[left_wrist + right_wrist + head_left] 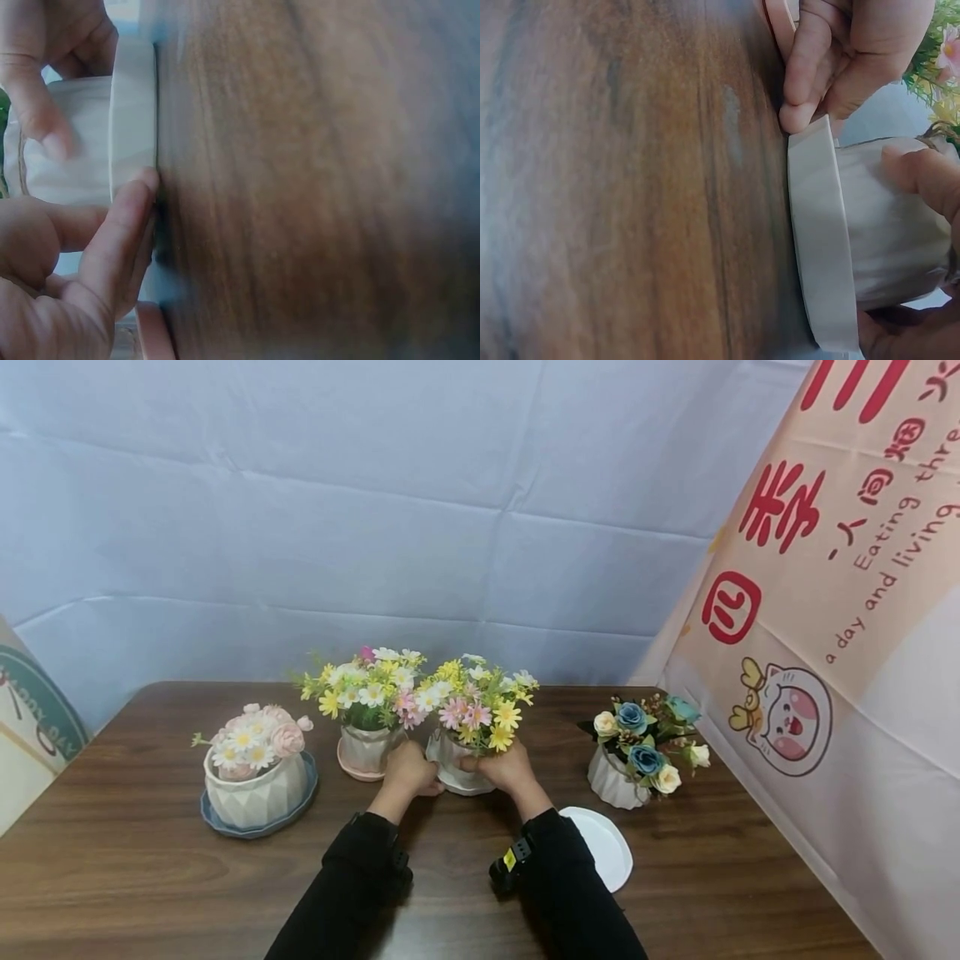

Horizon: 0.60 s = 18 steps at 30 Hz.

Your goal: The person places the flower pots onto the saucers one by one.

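Note:
A white flowerpot [448,757] with yellow, white and pink artificial daisies [476,702] stands on a white saucer [471,791] near the table's middle. My right hand [512,769] grips this pot from the right, its thumb lying along the pot wall [892,225] in the right wrist view. At the saucer's left edge, my left hand [409,772] pinches the rim, with fingertips low against the saucer [133,124] in the left wrist view. Just left of that hand is a similar flowerpot [367,750] on a pink saucer [360,772].
On the left, a white pot [251,793] of pale flowers sits on a blue saucer [307,793]. A ribbed white pot [611,781] with blue and cream roses stands at right, near a bare white saucer [611,852]. A printed cloth [840,693] hangs along the table's right side.

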Each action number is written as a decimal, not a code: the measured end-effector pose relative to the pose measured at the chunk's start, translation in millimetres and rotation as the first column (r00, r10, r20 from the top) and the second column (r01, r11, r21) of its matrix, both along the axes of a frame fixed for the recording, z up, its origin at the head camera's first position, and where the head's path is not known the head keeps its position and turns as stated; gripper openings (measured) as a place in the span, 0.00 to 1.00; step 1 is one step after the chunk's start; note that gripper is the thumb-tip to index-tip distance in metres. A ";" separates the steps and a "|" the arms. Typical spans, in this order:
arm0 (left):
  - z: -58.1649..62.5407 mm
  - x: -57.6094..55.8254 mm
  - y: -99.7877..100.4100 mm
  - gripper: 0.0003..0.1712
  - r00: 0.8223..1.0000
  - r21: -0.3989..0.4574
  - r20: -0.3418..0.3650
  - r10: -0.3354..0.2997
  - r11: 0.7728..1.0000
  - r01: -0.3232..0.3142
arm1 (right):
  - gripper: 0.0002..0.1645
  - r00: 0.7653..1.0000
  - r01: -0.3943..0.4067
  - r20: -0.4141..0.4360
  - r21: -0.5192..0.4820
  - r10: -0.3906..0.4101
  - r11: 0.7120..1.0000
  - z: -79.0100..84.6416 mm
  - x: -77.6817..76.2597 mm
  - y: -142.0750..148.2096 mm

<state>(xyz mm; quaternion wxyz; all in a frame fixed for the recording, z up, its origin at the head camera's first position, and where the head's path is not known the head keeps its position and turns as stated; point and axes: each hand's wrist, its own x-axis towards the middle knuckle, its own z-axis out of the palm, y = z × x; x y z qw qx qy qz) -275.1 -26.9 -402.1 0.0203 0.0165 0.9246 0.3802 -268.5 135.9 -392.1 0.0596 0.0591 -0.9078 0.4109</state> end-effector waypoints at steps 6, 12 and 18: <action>3.4 4.0 0.5 0.10 1.000 0.049 0.014 0.014 0.999 -0.015 | 0.43 1.000 -0.007 0.009 0.006 0.007 1.000 2.8 0.9 2.8; 11.2 11.2 -4.4 0.14 0.998 0.029 -0.012 -0.056 0.998 0.056 | 0.40 0.999 -0.032 0.027 0.156 0.028 0.987 16.8 6.1 5.6; 16.1 17.1 -7.8 0.10 0.979 -0.080 -0.064 -0.195 0.979 0.189 | 0.40 0.990 -0.053 0.142 0.229 0.021 0.972 29.2 15.6 9.2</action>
